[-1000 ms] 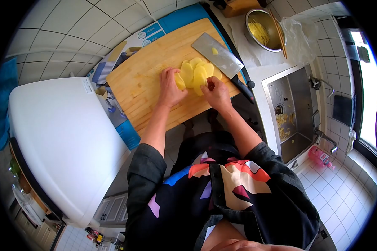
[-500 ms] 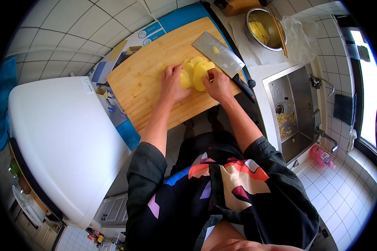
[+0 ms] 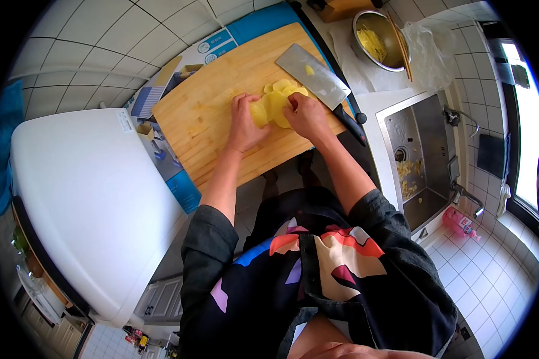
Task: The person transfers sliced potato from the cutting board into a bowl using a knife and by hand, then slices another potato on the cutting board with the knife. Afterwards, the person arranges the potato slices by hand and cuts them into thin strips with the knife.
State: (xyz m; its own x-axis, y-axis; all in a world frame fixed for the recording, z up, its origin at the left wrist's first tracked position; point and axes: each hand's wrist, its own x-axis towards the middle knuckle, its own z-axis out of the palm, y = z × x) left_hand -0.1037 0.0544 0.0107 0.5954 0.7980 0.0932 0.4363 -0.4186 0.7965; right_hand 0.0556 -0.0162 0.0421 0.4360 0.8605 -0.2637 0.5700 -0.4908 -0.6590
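Yellow potato slices lie overlapping on the wooden cutting board, between my two hands. Fingers of my left hand curl around the left side of the slices, the thumb at their near edge. On the other side, my right hand pinches slices at the right edge of the pile. More slices sit loosely behind these. A cleaver rests flat at the board's right side, its black handle over the edge and a bit of potato stuck on its blade.
A metal bowl holds potato shreds, with chopsticks across its rim. The steel sink at right contains peelings. A large white appliance stands left. A pink bottle is beside the sink.
Both hands stay at the pile. The slices between them have shifted slightly left and spread, and my right hand has turned a little further over them.
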